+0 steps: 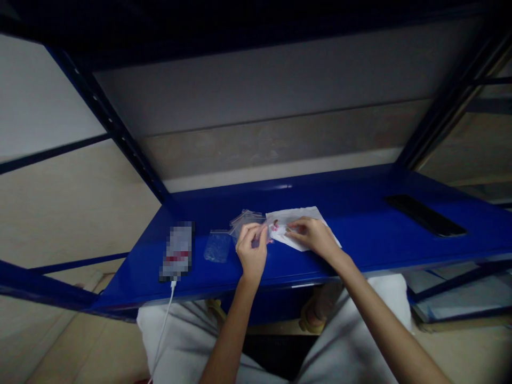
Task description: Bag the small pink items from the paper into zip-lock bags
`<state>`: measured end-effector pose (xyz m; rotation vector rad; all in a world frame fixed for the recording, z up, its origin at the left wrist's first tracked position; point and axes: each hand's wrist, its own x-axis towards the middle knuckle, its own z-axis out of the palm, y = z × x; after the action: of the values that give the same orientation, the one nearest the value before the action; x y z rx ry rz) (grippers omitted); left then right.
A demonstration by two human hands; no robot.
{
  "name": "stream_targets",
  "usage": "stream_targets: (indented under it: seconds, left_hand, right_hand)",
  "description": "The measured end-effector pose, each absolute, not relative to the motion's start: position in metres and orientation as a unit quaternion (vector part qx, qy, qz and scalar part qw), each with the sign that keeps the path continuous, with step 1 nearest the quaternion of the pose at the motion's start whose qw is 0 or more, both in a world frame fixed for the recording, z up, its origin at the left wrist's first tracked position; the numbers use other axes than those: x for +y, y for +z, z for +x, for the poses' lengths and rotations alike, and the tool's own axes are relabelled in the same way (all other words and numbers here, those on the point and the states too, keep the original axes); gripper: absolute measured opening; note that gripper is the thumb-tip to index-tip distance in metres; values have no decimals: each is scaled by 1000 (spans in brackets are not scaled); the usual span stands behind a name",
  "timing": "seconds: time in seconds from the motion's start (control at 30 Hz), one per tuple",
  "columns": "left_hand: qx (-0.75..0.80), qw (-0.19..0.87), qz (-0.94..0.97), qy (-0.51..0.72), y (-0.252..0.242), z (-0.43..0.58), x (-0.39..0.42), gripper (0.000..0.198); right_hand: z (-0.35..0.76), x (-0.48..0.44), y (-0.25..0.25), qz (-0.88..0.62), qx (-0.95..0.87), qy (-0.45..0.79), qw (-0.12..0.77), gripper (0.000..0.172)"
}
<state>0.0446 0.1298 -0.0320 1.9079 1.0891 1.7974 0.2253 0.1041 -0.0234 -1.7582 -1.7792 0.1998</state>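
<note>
My left hand (252,248) is closed, its thumb and fingers pinching a small clear plastic zip bag (264,228). Just right of it, my right hand (314,234) hovers low over a sheet of white paper (296,215). The thumb and forefinger there are curled close together, and whatever is between them is too small to name. Small pink and brown pieces (275,226) show between the two hands, by the paper's left part. Beside my left hand, more clear zip bags (245,216) lie overlapping, and a separate clear bag (217,246) lies flat to their left.
A phone (178,248) with a white charging cable (171,296) lies on the left of the blue shelf table (352,192). Another black phone (426,215) rests at the right. Blue metal posts (120,130) stand at both sides, and my knees are below the front edge.
</note>
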Motion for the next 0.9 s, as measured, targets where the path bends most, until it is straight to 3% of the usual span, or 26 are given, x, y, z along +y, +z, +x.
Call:
stream_targets:
  seconds: [0.2,0.5,0.73,0.9]
  left_hand:
    - [377,178,664,621,-34,45,130,14]
    - [332,189,699,605,-38,47,132,10]
    - [323,192,707,599,-40,47,131,12]
    - [325,206,738,554,-40,46,130,11]
  right_hand:
    - [225,103,-31,-671,-666,90,314,16]
    - [217,100,33,-586,-706,113,381,17]
    - [209,102,63,-535,-771,137,318,34]
    - [203,108,70,-512,-809,153,244,35]
